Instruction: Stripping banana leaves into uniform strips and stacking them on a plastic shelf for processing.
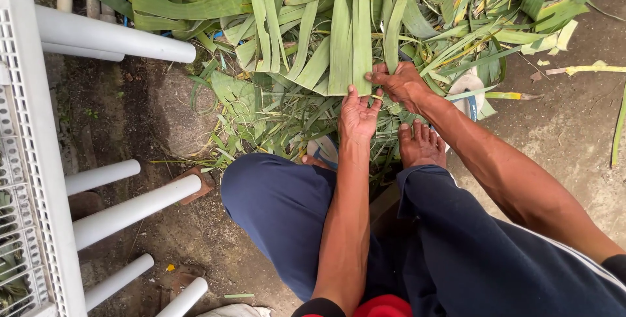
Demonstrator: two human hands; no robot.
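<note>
Green leaf strip [358, 43] lengthwise away from both hands [357, 116], upright in view.

- The single head-worn camera looked steeply down from above the seated person's lap.
- It faced forward over the dark blue trouser knees [280, 206] towards the heap of long green leaf strips [339, 37] on the bare ground.
- The view sat close, at arm's reach, with white plastic chair legs [130, 209] along its left edge.
</note>
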